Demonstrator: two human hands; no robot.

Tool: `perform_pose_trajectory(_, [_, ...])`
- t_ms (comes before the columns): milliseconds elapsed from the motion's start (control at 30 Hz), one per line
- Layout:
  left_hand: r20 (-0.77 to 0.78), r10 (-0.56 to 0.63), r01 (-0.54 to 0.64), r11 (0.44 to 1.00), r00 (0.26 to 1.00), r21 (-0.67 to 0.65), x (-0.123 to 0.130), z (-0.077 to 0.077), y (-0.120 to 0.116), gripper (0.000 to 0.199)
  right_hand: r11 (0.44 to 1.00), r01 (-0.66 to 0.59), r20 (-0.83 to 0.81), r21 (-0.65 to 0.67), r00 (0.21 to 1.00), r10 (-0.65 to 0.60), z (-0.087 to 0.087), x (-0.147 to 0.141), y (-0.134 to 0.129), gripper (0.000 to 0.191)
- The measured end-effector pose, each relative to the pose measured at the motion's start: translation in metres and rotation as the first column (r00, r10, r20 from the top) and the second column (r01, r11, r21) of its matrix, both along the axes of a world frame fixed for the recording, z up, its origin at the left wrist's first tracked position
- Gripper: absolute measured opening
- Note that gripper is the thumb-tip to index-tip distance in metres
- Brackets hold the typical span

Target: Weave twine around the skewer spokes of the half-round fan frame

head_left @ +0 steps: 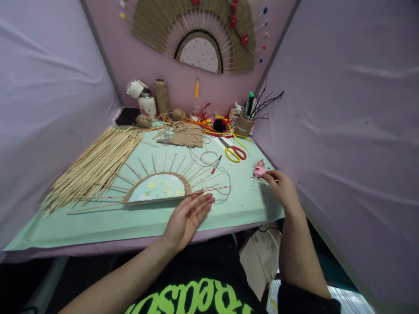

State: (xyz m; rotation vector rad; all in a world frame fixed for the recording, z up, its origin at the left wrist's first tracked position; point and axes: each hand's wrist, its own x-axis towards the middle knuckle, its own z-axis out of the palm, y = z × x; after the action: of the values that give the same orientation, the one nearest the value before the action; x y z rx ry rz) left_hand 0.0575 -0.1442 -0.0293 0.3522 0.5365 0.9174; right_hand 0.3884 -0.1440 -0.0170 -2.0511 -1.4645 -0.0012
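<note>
A half-round fan frame (157, 186) lies on the table, its flower-print centre edged with twine and thin sticks fanning outward. Beside its right end rests my left hand (190, 213), palm turned up and fingers stretched out, holding nothing. The fingertips are close to a red-marked stick (212, 189) at the frame's base; contact is unclear. At the table's right side, my right hand (281, 187) pinches the edge of a small pink thing (260, 168) whose kind I cannot make out. Twine (230, 174) loops loosely right of the frame.
Many thin sticks (94, 165) are piled at left. Scissors (234, 152), a red pen (216, 165) and torn cardboard (190, 135) lie farther back. Behind them stand a bottle (148, 107) and a pen holder (245, 125). A finished fan (150, 28) hangs on the back wall.
</note>
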Motion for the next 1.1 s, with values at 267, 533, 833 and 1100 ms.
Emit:
perform_pose_trajectory(267, [-0.049, 0.025, -0.028, 0.998, 0.998, -0.048, -0.001, 0.005, -0.005, 0.028, 0.892, 0.072, 0.279, -0.447, 0.958, 0.062, -0.010, 0.040, 0.035, 0.035])
perform_pose_trajectory(533, [-0.050, 0.031, -0.036, 0.994, 0.998, -0.101, 0.000, 0.007, -0.005, 0.029, 0.888, 0.020, 0.149, -0.460, 0.987, 0.055, -0.006, 0.047, 0.037, 0.028])
perform_pose_trajectory(833, [0.043, 0.000, 0.009, 0.979, 0.999, -0.201, -0.004, 0.010, 0.006, 0.036, 0.986, -0.054, -0.078, -0.156, 0.996, 0.042, 0.000, 0.038, 0.015, 0.047])
perform_pose_trajectory(1100, [-0.043, -0.054, 0.041, 0.962, 0.998, -0.271, -0.009, 0.013, 0.015, 0.054, 0.938, 0.005, 0.056, -0.347, 0.998, 0.015, -0.008, 0.040, 0.018, 0.042])
